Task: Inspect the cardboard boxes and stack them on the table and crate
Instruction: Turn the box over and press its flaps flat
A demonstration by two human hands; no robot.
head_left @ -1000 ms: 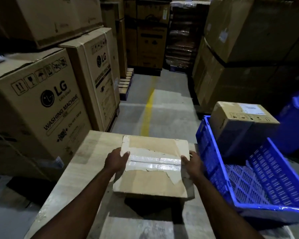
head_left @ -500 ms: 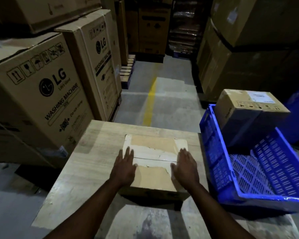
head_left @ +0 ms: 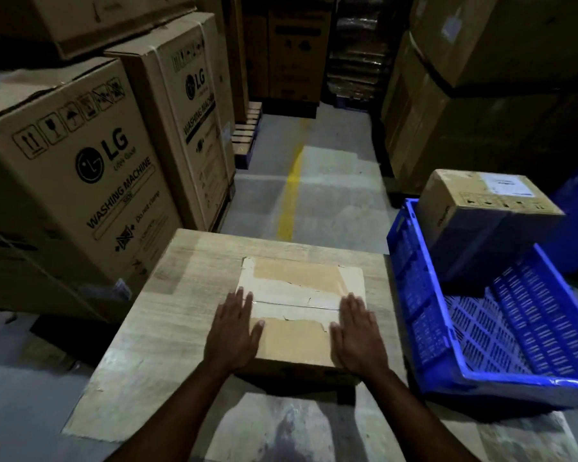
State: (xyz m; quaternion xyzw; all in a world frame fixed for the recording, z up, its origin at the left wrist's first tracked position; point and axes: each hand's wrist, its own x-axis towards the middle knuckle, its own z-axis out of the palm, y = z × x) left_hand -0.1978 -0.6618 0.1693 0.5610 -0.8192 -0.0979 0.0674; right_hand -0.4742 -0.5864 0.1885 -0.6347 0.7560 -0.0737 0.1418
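A flat cardboard box [head_left: 297, 295] with torn paper and clear tape across its top lies on the wooden table [head_left: 167, 315]. My left hand [head_left: 236, 331] rests flat on the box's left side, fingers straight. My right hand [head_left: 356, 331] lies flat on its right side. To the right, a blue plastic crate [head_left: 481, 341] stands tilted, and a second cardboard box [head_left: 481, 208] with a white label sits in its far end, leaning on the rim.
Large washing machine cartons [head_left: 80, 168] stand stacked along the left. More big cartons [head_left: 481, 78] rise at the right and the back. A grey floor aisle with a yellow line [head_left: 291, 195] runs ahead between them. A wooden pallet [head_left: 247, 135] lies at the left of the aisle.
The box went from being held by its sides above the table to lying on it. Both my hands moved from its edges onto its top, palms flat.
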